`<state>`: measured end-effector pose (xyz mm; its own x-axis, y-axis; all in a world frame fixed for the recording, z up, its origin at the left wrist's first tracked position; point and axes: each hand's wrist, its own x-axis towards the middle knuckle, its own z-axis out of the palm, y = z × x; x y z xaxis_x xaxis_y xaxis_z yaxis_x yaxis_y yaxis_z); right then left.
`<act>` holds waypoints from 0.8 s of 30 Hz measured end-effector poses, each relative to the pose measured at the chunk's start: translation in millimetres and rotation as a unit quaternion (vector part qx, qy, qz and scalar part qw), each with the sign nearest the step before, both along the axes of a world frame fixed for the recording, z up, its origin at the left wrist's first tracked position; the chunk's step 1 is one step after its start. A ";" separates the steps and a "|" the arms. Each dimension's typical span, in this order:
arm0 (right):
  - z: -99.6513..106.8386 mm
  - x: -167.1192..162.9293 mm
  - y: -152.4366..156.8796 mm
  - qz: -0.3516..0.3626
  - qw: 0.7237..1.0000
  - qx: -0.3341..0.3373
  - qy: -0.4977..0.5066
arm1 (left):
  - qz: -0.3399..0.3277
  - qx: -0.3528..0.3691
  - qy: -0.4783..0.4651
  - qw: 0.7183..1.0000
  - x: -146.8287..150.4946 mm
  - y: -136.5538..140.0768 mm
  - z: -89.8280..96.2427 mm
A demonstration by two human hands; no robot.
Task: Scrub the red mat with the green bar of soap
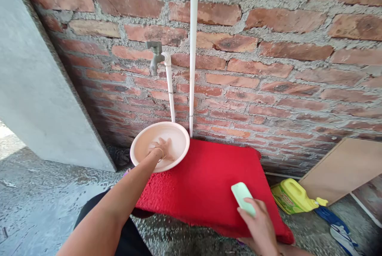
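My left hand [162, 148] reaches into a pale pink basin [179, 134] under a grey tap [155, 56] on the brick wall; its fingers are spread and seem to hold nothing. The basin rests at the far left corner of a red mat [205, 184]. My right hand [259, 224] holds a pale green bar of soap [242, 197] against the mat's near right part.
White pipes [193, 49] run down the brick wall behind the basin. A yellow jug [291, 196] lies on its side right of the mat, beside a leaning wooden board [343, 168] and a blue sandal [337, 228]. A grey concrete slab [36, 81] stands at left.
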<state>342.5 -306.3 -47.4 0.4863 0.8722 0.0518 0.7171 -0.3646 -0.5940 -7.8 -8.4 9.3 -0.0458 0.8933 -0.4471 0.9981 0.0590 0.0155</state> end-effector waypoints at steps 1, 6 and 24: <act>2.3 24.0 -5.9 -0.050 0.999 -0.012 -0.010 | 0.000 -0.003 0.002 1.000 0.2 0.3 -0.1; 15.4 84.7 -24.7 -0.188 0.978 -0.051 -0.079 | 0.005 -0.015 0.003 1.000 2.5 0.3 2.0; 27.9 -180.3 62.8 0.296 0.952 -0.027 -0.069 | 0.023 -0.014 -0.027 0.999 5.7 -0.2 3.8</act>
<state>162.2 -243.5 -19.5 -0.0989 0.9947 0.0264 0.8768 0.0997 -0.4704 -2.1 -8.6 13.1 -0.0609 0.8782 -0.4745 0.9922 0.1050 0.0669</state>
